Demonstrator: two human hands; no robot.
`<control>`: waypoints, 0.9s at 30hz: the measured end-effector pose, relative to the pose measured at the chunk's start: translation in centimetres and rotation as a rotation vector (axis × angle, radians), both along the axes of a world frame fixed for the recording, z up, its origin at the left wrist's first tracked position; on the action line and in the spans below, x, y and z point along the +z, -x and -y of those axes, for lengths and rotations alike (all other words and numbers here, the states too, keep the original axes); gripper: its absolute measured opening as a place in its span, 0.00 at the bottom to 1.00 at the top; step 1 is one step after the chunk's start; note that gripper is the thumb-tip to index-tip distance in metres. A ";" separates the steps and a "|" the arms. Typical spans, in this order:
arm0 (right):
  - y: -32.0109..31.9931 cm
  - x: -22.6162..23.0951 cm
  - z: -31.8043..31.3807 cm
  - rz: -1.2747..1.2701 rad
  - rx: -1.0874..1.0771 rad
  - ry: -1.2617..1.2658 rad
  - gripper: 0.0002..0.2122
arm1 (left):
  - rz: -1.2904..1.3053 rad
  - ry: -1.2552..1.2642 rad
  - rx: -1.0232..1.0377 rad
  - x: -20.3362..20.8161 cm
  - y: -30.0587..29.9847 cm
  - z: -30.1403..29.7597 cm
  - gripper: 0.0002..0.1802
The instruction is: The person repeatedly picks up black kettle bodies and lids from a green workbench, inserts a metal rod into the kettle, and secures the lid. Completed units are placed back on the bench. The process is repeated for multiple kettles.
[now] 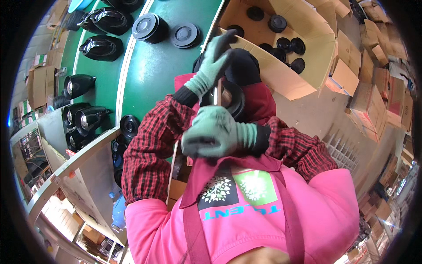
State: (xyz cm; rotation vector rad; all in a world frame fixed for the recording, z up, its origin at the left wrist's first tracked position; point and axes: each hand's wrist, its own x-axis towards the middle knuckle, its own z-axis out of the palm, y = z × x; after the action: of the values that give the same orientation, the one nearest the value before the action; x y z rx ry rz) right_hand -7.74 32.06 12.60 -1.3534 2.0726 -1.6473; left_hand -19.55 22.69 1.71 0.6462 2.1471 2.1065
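My left hand (213, 66), in a pale green glove with dark fingertips, is raised above my lap, its fingers stretched out and apart with nothing visible in them. Below it, my right hand (215, 132), gloved alike, is closed in a fist close to my chest and blurred at its edge. A thin, pale metal-like bar (217, 91) rises from the top of this fist; its lower end is hidden in the glove. Behind the bar, a black round part (236, 102) with a brownish inside rests on my lap over the maroon apron, partly covered by my hands.
A green worktable (149, 79) on the left bears glossy black housings (101, 48), a stack of black discs (149, 27) and a smaller disc stack (184, 35). An open carton (303, 75) ahead right holds several black round parts. More cartons (373, 105) line the right.
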 end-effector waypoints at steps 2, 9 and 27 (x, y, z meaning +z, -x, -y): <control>0.7 -1.2 -0.6 0.656 -0.160 0.443 0.13 | 0.101 0.006 0.172 -1.3 0.4 1.0 0.34; 9.6 -11.7 -2.9 -0.062 -0.596 -0.067 0.16 | 0.069 0.683 0.697 -0.6 -1.7 2.4 0.29; 7.6 -8.6 -1.7 -0.468 -0.554 -0.514 0.17 | 0.240 1.052 -0.196 7.7 -7.1 7.5 0.28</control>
State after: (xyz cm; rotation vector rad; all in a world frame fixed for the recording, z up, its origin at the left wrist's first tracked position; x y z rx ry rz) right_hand -15.33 33.74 3.97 -1.1133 3.0750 -0.8351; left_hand -12.44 15.20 9.44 0.4021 2.4564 0.6880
